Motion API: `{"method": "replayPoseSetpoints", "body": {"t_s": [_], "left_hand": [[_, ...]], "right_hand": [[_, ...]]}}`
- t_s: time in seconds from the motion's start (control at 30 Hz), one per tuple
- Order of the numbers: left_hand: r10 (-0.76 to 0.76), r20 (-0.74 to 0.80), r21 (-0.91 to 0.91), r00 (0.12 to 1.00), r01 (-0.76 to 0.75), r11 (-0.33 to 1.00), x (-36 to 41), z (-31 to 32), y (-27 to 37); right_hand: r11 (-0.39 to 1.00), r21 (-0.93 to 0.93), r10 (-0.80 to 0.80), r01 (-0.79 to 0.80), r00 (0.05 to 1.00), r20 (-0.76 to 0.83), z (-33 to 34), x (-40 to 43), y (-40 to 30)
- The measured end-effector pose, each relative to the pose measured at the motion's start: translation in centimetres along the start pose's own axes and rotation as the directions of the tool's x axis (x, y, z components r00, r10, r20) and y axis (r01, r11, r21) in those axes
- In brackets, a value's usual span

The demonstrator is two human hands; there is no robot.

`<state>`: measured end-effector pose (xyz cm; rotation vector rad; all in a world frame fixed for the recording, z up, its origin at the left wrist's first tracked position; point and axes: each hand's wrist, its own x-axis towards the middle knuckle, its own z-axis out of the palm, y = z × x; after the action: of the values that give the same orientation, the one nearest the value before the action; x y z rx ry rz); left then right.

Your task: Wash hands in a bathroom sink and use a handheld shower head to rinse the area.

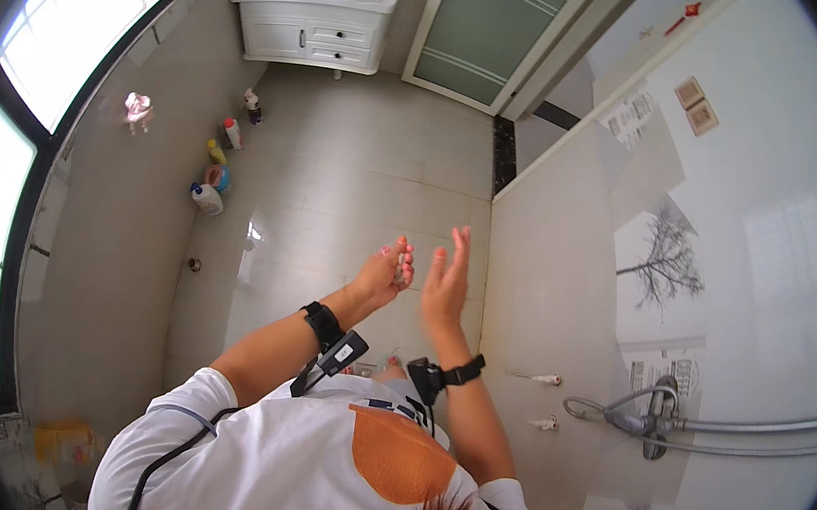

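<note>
My left hand [386,271] is raised over the tiled floor [419,151] with its fingers curled; whether something small lies in it cannot be made out. To its right, my right hand [448,278] is held upright with straight fingers, the thumb apart from them, and nothing in it. The two hands do not touch. A black strap with a small device [344,353] sits at my left wrist, and another strapped device [426,381] is at my right wrist.
Several bottles, among them a white pump bottle [207,199], stand along the left wall. A white washbasin cabinet [312,32] and a glass-panelled door [486,32] are at the far end. A shower hose [756,432] hangs at the right wall. A window [83,12] is at the left.
</note>
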<state>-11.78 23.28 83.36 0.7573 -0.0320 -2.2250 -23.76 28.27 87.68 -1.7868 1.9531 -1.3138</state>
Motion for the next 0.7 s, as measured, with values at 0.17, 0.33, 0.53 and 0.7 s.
{"method": "replayPoseSetpoints", "body": {"t_s": [0.17,0.33,0.53,0.7], "left_hand": [[0.034,0.001,-0.003,0.999,-0.034,0.999,1.6,-2.0,6.5],[0.045,-0.158,0.239,0.986,-0.006,0.971,4.8,-2.9,11.9],[0.120,-0.398,0.344,0.910,0.026,0.939,10.3,-5.4,18.5],[0.215,-0.543,0.378,0.812,0.008,0.926,11.6,-8.1,25.7]], "right_hand": [[0.989,-0.096,0.119,-0.113,0.991,0.059,-0.3,0.1,7.8],[0.904,-0.222,0.412,-0.365,0.884,0.223,0.7,-0.8,15.4],[0.799,-0.225,0.599,-0.557,0.714,0.361,3.6,-2.4,25.9],[0.632,-0.291,0.739,-0.718,0.445,0.506,8.8,-1.0,31.5]]}}
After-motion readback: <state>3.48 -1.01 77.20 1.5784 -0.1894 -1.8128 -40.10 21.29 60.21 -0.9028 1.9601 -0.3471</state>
